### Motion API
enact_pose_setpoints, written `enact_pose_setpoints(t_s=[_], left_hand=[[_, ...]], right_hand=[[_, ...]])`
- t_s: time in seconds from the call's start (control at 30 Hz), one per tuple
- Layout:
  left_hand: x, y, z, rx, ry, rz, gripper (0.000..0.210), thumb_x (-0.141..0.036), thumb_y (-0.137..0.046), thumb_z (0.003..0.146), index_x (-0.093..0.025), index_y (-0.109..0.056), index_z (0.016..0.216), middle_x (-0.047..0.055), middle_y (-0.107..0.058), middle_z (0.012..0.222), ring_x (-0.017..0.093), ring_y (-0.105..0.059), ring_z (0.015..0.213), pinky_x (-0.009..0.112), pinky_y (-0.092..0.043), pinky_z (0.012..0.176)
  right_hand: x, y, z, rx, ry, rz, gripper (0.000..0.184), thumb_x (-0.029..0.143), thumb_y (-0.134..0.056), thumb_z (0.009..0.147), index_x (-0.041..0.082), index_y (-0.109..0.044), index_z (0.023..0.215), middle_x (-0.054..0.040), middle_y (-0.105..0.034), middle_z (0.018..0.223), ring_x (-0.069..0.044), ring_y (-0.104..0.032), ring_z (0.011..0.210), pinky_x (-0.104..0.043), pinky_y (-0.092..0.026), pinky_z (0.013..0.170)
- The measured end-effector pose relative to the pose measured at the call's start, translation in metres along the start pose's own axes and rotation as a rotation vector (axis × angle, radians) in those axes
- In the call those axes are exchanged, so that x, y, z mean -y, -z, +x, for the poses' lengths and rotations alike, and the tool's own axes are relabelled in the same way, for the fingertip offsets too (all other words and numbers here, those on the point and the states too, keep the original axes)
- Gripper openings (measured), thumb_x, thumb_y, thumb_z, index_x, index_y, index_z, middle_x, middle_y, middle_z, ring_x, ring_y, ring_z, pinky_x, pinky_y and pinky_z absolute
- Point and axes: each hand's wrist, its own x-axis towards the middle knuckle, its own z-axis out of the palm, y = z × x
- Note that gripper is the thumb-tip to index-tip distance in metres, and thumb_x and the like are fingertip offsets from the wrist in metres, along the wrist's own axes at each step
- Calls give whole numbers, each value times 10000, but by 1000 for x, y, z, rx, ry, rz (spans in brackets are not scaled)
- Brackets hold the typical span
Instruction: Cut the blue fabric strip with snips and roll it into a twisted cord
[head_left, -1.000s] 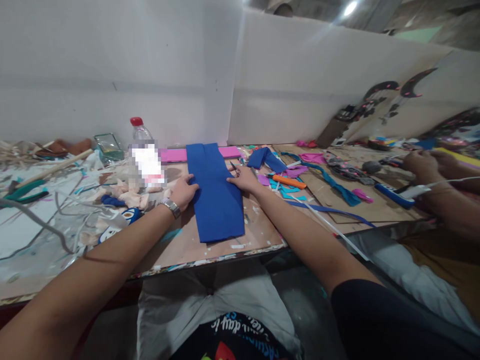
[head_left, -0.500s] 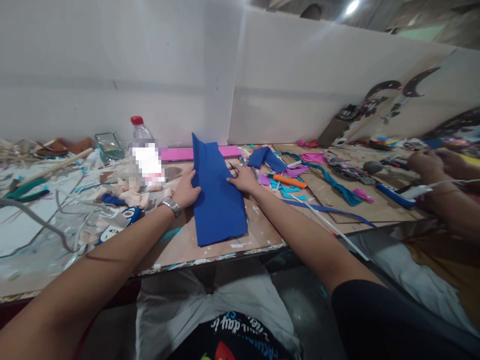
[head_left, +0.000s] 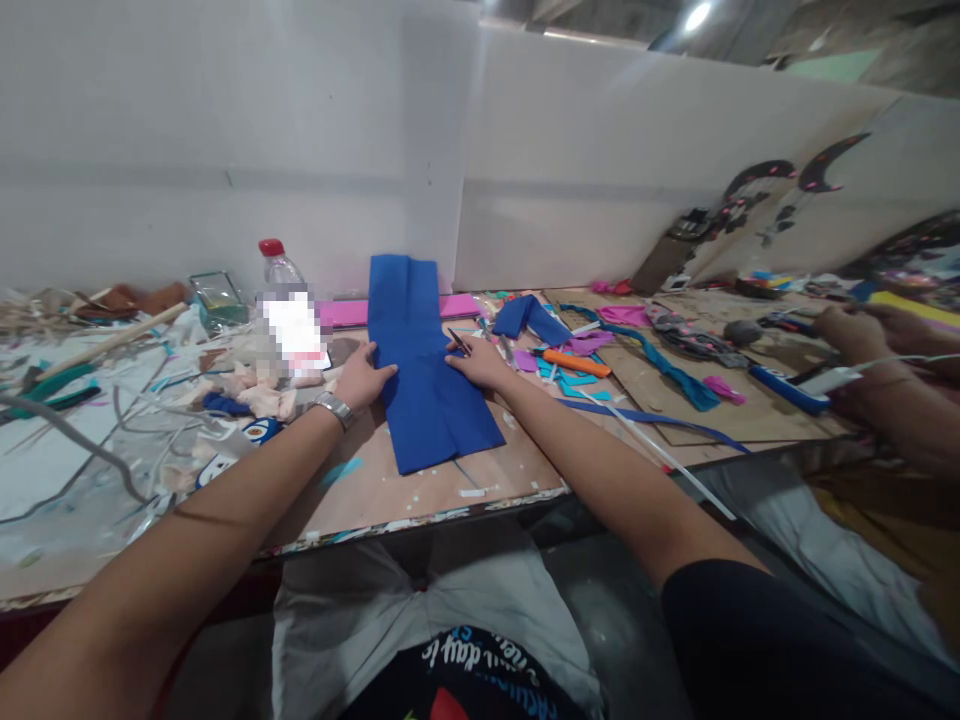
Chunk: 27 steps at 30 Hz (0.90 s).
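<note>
A long blue sheet point(head_left: 420, 375), which looks like crepe paper or thin fabric, stretches over the table in front of me. Its far end rises near the wall and its near end shows a crease. My left hand point(head_left: 360, 378) grips the left edge, thumb on top. On the opposite edge my right hand point(head_left: 481, 362) pinches the sheet, with a thin dark tool point(head_left: 458, 342), partly hidden, between its fingers. Behind the sheet lies a flat pink strip point(head_left: 345, 313).
Left are a red-capped bottle point(head_left: 277, 262), a lit phone point(head_left: 296, 333), cables and green-handled pliers point(head_left: 56, 380). Right are an orange cutter point(head_left: 574, 362), paper scraps, a white stick point(head_left: 667, 455) and a blue glue gun point(head_left: 787, 388). A co-worker's hands point(head_left: 855, 335) are at the far right.
The sheet's far end has flattened out and leans slightly left, where before its corner stuck up. Its near end has shifted and creased. Both my hands stay on its edges.
</note>
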Motion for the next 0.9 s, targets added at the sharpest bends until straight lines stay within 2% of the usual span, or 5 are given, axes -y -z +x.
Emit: enact_pose_setpoints(t_s=[0.13,0.33,0.7,0.8,0.9], left_hand=[[0,-3,-1,30,49,-44,617,-129,-772,703,-150,-670,1311,145,-720,1316,320,-657,1257,447,-515,1098],[0,-4,0,62,67,-74,659,-63,-678,685,-151,-663,1338,127,-720,1331,262,-685,1221,380,-533,1074],[-1,2,-2,-73,79,28,597,-118,-761,681,-196,-680,1267,120,-725,1211,304,-665,1178,438,-506,1068],[0,3,-1,-115,77,35,545,-123,-744,715,-198,-652,1247,126,-703,1221,280,-668,1145,428,-525,1022],[-1,4,-1,-143,76,44,461,-130,-747,722,-198,-650,1167,129,-691,1230,279,-663,1145,418,-530,990]], right_hand=[[-1,2,1,34,-27,-11,208,236,-759,824,191,-780,1026,-76,-784,1063,-243,-714,1016,-379,-512,998],[-4,0,1,50,-15,29,368,237,-768,830,203,-752,1196,-87,-771,1222,-273,-719,1135,-410,-514,1049],[11,3,-8,58,86,-58,387,269,-759,863,196,-707,1239,-124,-704,1338,-288,-637,1260,-450,-436,1137],[25,9,-13,60,189,-80,404,341,-778,864,201,-700,1236,-130,-677,1351,-289,-599,1286,-424,-414,1142],[43,14,-25,170,500,-50,501,499,-833,810,197,-705,1189,-117,-699,1220,-270,-642,1127,-373,-473,1029]])
